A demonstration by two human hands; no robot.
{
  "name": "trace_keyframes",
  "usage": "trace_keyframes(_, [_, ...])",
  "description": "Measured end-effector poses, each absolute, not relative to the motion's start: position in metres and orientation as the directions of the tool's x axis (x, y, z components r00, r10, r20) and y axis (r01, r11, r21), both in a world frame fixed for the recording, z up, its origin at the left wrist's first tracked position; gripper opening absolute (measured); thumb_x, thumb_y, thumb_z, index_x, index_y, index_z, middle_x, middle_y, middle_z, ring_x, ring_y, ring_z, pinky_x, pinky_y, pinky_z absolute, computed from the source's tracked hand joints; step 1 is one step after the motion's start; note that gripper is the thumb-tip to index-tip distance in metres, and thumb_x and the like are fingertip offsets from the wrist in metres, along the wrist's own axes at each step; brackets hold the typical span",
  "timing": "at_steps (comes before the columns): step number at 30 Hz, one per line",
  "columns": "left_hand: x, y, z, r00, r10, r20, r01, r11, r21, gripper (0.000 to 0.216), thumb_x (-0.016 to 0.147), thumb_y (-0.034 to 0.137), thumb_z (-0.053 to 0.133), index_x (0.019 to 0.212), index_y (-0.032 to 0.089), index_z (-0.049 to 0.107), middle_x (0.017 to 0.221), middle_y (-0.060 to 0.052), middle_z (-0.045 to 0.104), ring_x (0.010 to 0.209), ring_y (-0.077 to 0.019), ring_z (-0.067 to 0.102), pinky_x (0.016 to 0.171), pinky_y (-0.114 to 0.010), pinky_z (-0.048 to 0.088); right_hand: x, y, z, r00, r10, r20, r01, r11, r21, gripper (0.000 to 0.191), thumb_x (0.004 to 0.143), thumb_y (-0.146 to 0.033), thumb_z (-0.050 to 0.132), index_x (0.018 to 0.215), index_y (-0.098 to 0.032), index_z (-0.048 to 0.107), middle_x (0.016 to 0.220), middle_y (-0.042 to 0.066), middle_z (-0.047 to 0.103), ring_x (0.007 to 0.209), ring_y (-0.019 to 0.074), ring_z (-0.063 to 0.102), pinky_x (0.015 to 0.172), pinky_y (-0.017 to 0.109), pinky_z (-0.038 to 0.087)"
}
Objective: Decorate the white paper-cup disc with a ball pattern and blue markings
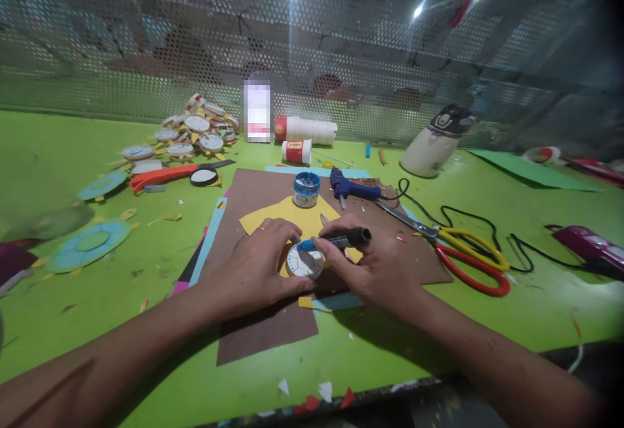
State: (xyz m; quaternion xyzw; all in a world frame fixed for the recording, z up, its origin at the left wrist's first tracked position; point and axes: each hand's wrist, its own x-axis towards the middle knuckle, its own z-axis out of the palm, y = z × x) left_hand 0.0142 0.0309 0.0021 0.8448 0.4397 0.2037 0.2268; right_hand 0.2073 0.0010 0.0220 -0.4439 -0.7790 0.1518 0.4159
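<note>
My left hand (267, 255) curves round a small white disc (305, 263) with dark lines drawn on it, its thumb at the near edge and fingers at the far side. Between the fingers of my right hand (373, 262) is a black marker (353, 238); its blue front end points at the disc's upper part. Under the disc lie a yellow paper piece (263, 218) and brown sheets (244, 187). Just beyond stands an open blue paint jar (306, 190), with a blue glue gun (353, 185) to its right.
Scissors (468, 252) with red and yellow handles lie right of my right hand, among black cords. A heap of decorated discs (197, 125), an orange-handled cutter (170, 174) and paper cups (305, 130) are farther back. A mesh screen (195, 38) rises behind the green table (146, 363).
</note>
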Motion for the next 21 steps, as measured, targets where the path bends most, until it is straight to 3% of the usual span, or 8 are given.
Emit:
trace_keyframes(8, [0.006, 0.036, 0.007, 0.628, 0.767, 0.131, 0.533, -0.546, 0.647, 0.044, 0.077, 0.038, 0.071, 0.117, 0.023, 0.063, 0.126, -0.010, 0.058, 0.118, -0.0315, 0.052, 0.100, -0.049, 0.043, 0.208, 0.000, 0.020, -0.216, 0.806, 0.550, 0.537, 0.569, -0.622, 0.008, 0.090, -0.026, 0.062, 0.086, -0.020, 0.063, 0.077, 0.002, 0.072, 0.070, 0.0155, 0.068, 0.065, 0.026, 0.054])
trace_keyframes(15, [0.006, 0.040, 0.000, 0.583, 0.802, 0.128, 0.531, -0.495, 0.687, 0.046, 0.071, 0.038, 0.078, 0.112, 0.022, 0.064, 0.127, -0.011, 0.059, 0.120, -0.0329, 0.054, 0.103, -0.050, 0.043, 0.211, -0.003, 0.022, -0.047, 0.759, 0.649, 0.543, 0.565, -0.621, 0.003, 0.087, -0.023, 0.066, 0.084, -0.021, 0.065, 0.075, 0.001, 0.072, 0.067, 0.0151, 0.069, 0.065, 0.025, 0.057])
trace_keyframes(21, [0.008, 0.039, -0.002, 0.563, 0.810, 0.166, 0.561, -0.522, 0.643, 0.044, 0.071, 0.040, 0.078, 0.108, 0.024, 0.061, 0.121, -0.009, 0.062, 0.115, -0.0313, 0.055, 0.098, -0.051, 0.045, 0.211, -0.002, 0.020, -0.071, 0.783, 0.618, 0.571, 0.540, -0.618, 0.006, 0.086, -0.025, 0.065, 0.083, -0.020, 0.065, 0.076, 0.002, 0.073, 0.070, 0.0166, 0.071, 0.069, 0.028, 0.058])
